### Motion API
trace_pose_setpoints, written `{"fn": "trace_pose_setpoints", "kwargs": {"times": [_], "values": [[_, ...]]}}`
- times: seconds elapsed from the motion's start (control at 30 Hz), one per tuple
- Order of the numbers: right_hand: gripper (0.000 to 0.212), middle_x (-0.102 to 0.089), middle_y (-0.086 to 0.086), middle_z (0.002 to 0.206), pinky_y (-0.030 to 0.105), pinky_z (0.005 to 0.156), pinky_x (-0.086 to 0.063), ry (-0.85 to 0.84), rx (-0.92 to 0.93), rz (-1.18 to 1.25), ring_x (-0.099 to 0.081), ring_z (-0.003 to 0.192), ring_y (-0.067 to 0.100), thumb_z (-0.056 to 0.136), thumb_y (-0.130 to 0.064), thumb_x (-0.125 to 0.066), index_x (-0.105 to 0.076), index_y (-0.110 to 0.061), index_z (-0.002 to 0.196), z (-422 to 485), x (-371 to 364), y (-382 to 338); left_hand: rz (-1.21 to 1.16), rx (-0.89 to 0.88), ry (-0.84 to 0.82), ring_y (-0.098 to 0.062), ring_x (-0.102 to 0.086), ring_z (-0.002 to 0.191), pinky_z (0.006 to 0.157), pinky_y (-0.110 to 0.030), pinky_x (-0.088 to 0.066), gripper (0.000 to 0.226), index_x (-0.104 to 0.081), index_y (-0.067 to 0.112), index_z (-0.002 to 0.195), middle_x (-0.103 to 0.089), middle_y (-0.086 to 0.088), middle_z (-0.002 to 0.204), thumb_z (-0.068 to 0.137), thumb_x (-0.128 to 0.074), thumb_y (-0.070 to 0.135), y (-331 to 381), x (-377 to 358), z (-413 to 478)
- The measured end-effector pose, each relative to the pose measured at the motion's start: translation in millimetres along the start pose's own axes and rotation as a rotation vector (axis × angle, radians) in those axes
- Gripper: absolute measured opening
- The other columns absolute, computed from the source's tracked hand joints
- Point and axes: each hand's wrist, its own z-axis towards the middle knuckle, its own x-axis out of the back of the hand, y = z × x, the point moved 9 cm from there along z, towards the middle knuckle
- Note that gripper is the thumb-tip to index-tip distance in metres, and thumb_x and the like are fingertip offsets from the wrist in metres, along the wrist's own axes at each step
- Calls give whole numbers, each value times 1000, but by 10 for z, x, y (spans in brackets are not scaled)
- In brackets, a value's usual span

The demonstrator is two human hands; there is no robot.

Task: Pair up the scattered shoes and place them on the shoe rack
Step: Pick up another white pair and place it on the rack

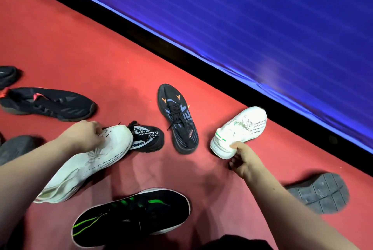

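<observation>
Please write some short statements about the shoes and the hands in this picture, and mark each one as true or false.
1. The left hand holds a white knit shoe. True.
2. The right hand is empty. False: it holds a white shoe with green marks near its heel.
3. The black shoe with orange and blue marks lies on the red carpet, touched by no hand. True.
4. The dark grey shoe at the right stands upright. False: its grooved sole faces up.
5. The black shoe with green stripes lies between the two arms. True.
</observation>
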Motion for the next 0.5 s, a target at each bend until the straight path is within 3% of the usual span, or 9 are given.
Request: {"fn": "trace_pose_setpoints", "kwargs": {"times": [0.07, 0.13, 0.23, 0.33, 0.4, 0.5], "values": [[17, -64, 0, 68, 23, 53, -52, -78, -2, 163, -62, 57, 15, 73, -4, -56, -62, -11, 87, -63, -187, 12, -4, 46, -11, -23, -54, 82, 70, -27, -43, 25, -63, 11, 96, -69, -10, 90, 78, -63, 28, -74, 20, -24], [24, -69, 0, 62, 22, 59, -54, -136, -33, 257, -67, 52, 14, 71, -4, -56, -64, -12, 93, -174, -453, 47, 48, 97, -54, -24, -59, 87, 70, -26, -44, 26, -63, 12, 99, -71, -9, 96, 80, -58, 30, -151, 9, -62], [10, -64, -2, 49, 23, 59, -48, -201, -94, 219, -63, 49, 14, 71, -7, -58, -59, -14, 78, -530, -963, 104, 136, 138, -195, -22, -62, 105, 84, -25, -46, 38, -59, 11, 115, -68, -7, 113, 87, -55, 37, -239, -80, -155], [5, -61, 2, 72, 26, 65, -43, -344, -133, 135, -56, 70, 17, 76, -7, -55, -56, -12, 78, -1025, -1492, 260, 46, 151, -342, -21, -62, 106, 79, -21, -44, 38, -58, 9, 122, -67, -7, 116, 89, -56, 28, -350, -215, -219], [19, -64, 4, 85, 28, 76, -46, -464, -122, 108, -58, 79, 19, 76, -3, -53, -62, -11, 90, -1277, -1737, 383, 69, 126, -393, -18, -61, 100, 74, -19, -40, 40, -55, 9, 124, -67, -6, 116, 86, -59, 21, -373, -240, -263], [36, -70, 7, 96, 35, 95, -44, -587, -88, 62, -61, 90, 25, 73, 2, -47, -69, -10, 99, -1498, -1925, 505, 101, 98, -423, -20, -58, 112, 84, -22, -42, 48, -50, 8, 130, -63, -7, 124, 86, -61, 22, -418, -269, -315]]}}
